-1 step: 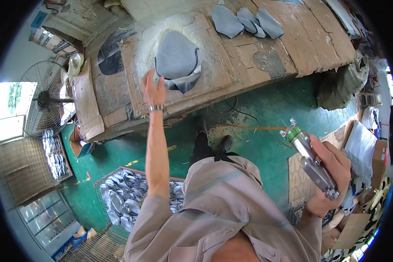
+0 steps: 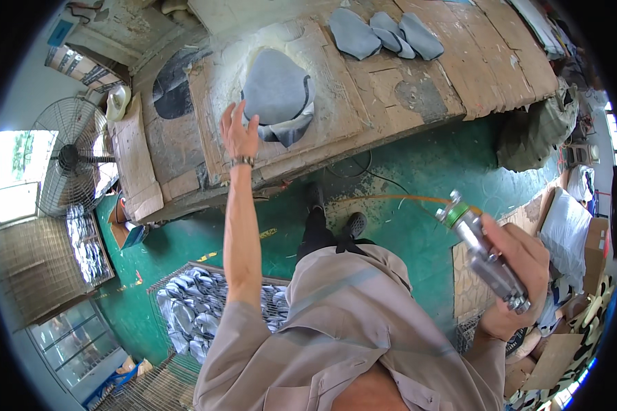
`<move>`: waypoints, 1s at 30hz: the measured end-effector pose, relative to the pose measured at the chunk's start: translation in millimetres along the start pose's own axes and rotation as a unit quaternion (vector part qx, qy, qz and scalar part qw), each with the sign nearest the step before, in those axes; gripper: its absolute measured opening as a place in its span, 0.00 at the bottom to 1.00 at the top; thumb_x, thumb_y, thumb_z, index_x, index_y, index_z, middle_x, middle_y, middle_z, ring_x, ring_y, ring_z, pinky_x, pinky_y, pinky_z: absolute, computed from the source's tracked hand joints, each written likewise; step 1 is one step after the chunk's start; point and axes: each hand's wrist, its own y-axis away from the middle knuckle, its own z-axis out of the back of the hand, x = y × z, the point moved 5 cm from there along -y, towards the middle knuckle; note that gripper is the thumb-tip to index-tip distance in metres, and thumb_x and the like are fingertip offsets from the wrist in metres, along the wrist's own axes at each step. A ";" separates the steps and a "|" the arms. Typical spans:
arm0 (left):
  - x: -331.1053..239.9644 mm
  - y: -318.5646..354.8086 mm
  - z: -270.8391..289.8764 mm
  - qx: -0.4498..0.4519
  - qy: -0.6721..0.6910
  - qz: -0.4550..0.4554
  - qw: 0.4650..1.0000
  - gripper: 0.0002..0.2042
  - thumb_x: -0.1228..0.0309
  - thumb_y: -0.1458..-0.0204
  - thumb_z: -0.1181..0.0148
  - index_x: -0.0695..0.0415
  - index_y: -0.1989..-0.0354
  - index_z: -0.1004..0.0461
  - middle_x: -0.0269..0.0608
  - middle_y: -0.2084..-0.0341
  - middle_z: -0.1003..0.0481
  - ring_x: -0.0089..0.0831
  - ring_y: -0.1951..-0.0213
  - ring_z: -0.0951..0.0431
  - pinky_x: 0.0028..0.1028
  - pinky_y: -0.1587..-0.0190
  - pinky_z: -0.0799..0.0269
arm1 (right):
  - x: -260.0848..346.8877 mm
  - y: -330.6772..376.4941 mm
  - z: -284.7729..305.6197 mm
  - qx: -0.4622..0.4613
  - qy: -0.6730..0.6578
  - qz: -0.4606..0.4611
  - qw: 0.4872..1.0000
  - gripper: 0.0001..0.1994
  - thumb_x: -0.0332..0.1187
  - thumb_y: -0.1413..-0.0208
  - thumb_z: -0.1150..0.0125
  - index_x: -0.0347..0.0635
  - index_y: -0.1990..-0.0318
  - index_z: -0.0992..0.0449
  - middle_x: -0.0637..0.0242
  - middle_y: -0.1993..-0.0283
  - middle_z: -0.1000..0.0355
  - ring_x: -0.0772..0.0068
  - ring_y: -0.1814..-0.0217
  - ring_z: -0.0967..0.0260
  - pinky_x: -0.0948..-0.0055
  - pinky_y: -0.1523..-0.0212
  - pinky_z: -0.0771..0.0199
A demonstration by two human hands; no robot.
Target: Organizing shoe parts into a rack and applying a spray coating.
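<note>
The left hand reaches up to the centre-left of the frame, arm stretched straight, fingers spread and released, its fingertips at the left edge of a grey fabric piece. Whether they press the cloth or only hover at its edge is not clear. The piece lies flat on a cardboard sheet that covers the bench, inside a pale whitish halo of overspray, which suggests the cardboard is there to shield the bench top. A second grey piece peeks out from under its lower right edge.

The right hand, at the lower right of the frame, is clenched around a metal spray gun with a green ring near its nozzle. It is held well away from the bench, nozzle pointing up and left, probably to keep it clear of the cloth while the other hand is at the piece. A thin orange hose runs across the green floor toward it.

At the upper middle of the frame, 3 more grey pieces lie overlapping on the bench, apart from the sprayed spot. A standing fan is at the left, and a wire crate of grey pieces sits on the floor at the lower left, within reach.
</note>
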 end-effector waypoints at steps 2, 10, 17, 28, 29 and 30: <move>2.8 -16.5 -14.2 0.074 -0.237 -0.046 0.968 0.22 0.64 0.55 0.27 0.44 0.47 0.18 0.39 0.43 0.25 0.43 0.36 0.31 0.43 0.36 0.34 | -5.3 4.6 4.8 0.066 -0.041 -0.011 0.997 0.32 0.26 0.57 0.29 0.34 0.39 0.25 0.60 0.72 0.30 0.63 0.74 0.29 0.67 0.72 0.30; 41.7 -26.9 -24.3 0.045 -0.165 0.015 0.985 0.13 0.60 0.60 0.24 0.43 0.64 0.12 0.35 0.49 0.21 0.40 0.40 0.28 0.41 0.38 0.33 | -25.9 40.5 18.1 0.035 -0.033 -0.062 0.997 0.31 0.27 0.56 0.30 0.35 0.39 0.25 0.60 0.70 0.29 0.61 0.72 0.28 0.67 0.70 0.29; 7.9 -93.9 -37.3 0.164 -0.199 0.022 0.966 0.12 0.58 0.60 0.24 0.50 0.68 0.13 0.39 0.53 0.20 0.40 0.48 0.22 0.35 0.44 0.28 | -33.5 46.2 18.5 0.044 -0.104 -0.020 0.993 0.29 0.27 0.53 0.32 0.34 0.39 0.25 0.61 0.70 0.27 0.66 0.75 0.28 0.69 0.76 0.31; 2.5 -129.9 -46.7 0.374 -0.178 0.059 0.908 0.16 0.57 0.62 0.24 0.54 0.68 0.13 0.47 0.63 0.16 0.43 0.57 0.16 0.36 0.50 0.24 | -58.2 4.8 16.8 0.062 -0.112 -0.017 0.992 0.32 0.27 0.56 0.30 0.31 0.39 0.26 0.62 0.69 0.25 0.68 0.74 0.26 0.72 0.78 0.30; -1.0 -134.0 -48.9 0.391 -0.184 0.046 0.901 0.15 0.57 0.62 0.24 0.51 0.68 0.12 0.45 0.65 0.15 0.42 0.58 0.16 0.36 0.51 0.23 | -60.0 -0.2 18.7 0.058 -0.111 -0.021 0.992 0.32 0.27 0.56 0.30 0.31 0.39 0.26 0.62 0.69 0.25 0.68 0.74 0.26 0.72 0.78 0.30; 1.3 -138.0 -50.4 0.380 -0.194 0.018 0.904 0.15 0.57 0.62 0.23 0.51 0.68 0.13 0.45 0.63 0.16 0.42 0.56 0.16 0.37 0.50 0.23 | -62.2 -4.4 19.6 0.071 -0.121 -0.034 0.990 0.32 0.27 0.55 0.30 0.30 0.39 0.26 0.61 0.69 0.25 0.67 0.73 0.25 0.72 0.77 0.29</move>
